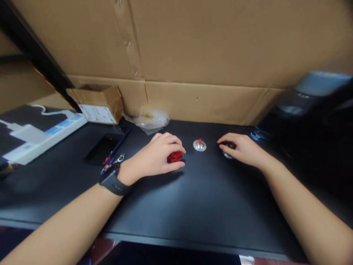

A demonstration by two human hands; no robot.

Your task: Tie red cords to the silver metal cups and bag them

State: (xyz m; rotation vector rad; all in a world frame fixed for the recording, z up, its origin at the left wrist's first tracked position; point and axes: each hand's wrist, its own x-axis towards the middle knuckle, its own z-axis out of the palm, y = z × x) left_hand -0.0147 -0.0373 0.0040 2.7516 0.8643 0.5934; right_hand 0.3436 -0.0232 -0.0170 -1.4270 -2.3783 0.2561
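My left hand (158, 154), with a black watch (114, 181) on its wrist, curls around a cluster of small red pieces (174, 156). The pieces show between its thumb and fingers; the palm side is hidden. Right of it, a small round silver dish (199, 147) sits on the dark table with one red piece (200, 141) standing at its middle. My right hand (239, 148) closes on a small dark brown thing (230, 144), too blurred to name. Beneath those fingers shows the rim of another shiny disc (227, 155).
Behind the black table (176, 209) stands a cardboard wall (209, 55). A white power strip (52, 138), an open cardboard box (96, 103), a plastic bag (151, 119), a dark phone-like slab (102, 149), and a pen (121, 141) lie left. A blurred large bottle (298, 106) stands right.
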